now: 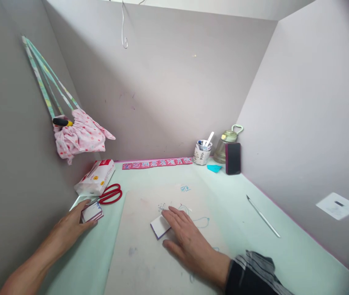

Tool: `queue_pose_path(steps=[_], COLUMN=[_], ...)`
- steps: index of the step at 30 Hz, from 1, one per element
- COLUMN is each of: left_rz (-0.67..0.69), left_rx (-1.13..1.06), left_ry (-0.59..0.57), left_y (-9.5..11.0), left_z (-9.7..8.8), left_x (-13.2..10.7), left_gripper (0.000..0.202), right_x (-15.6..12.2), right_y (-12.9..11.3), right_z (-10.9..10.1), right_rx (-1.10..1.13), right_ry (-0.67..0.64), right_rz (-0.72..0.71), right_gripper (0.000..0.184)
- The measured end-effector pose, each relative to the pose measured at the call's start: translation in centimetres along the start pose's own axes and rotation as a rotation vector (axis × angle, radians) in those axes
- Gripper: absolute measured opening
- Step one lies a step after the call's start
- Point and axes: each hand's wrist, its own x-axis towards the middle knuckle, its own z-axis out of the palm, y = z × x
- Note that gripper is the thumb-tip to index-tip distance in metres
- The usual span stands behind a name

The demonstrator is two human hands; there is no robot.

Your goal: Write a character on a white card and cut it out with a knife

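Note:
At the left edge of the table, my left hand [70,223] has its thumb and fingers around a small stack of white paper cards [92,212] with purple-red edges. Right behind that stack lie red-handled scissors [112,194], their blades largely hidden. My right hand [183,233] rests with fingers stretched out over the right side of a single white card [158,228] with a purple edge. This card lies on the pale drawing mat [137,262], and part of it is covered by my fingers. The right thumb is apart from the fingers.
A tissue pack [96,178] stands at the back left, below a hanging pink cloth bag [80,133]. Along the back are a red lettered strip [157,163], a pen cup [202,153], a green bottle [223,147] and a phone [233,159]. A pen [263,216] lies right.

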Motion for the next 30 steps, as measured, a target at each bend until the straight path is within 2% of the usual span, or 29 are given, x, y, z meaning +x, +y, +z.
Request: queue_pose_path(steps=[4, 9, 16, 23, 30], left_rz=[-0.016, -0.012, 0.007, -0.03, -0.01], left_rx=[0.0, -0.032, -0.119, -0.16, -0.146], left_ry=[0.015, 0.038, 0.025, 0.078, 0.053], left_y=[-0.88, -0.84, -0.42, -0.59, -0.71], left_z=[0.3, 0.44, 0.45, -0.1, 0.32], left_x=[0.05, 0.14, 0.0, -0.18, -0.38], left_gripper=[0.064, 0.063, 0.063, 0.059, 0.069], right_x=[0.19, -0.16, -0.5, -0.45, -0.54], right_y=[0.15, 0.1, 0.52, 0.87, 0.75], right_z=[0.14, 0.09, 0.62, 0.89, 0.74], right_rx=[-0.028, -0.031, 0.002, 0.019, 0.018], right_ry=[0.068, 0.166, 0.203, 0.216, 0.222], right_rz=[-0.06, -0.098, -0.113, -0.125, -0.127], right_gripper=[0.06, 0.051, 0.053, 0.053, 0.053])
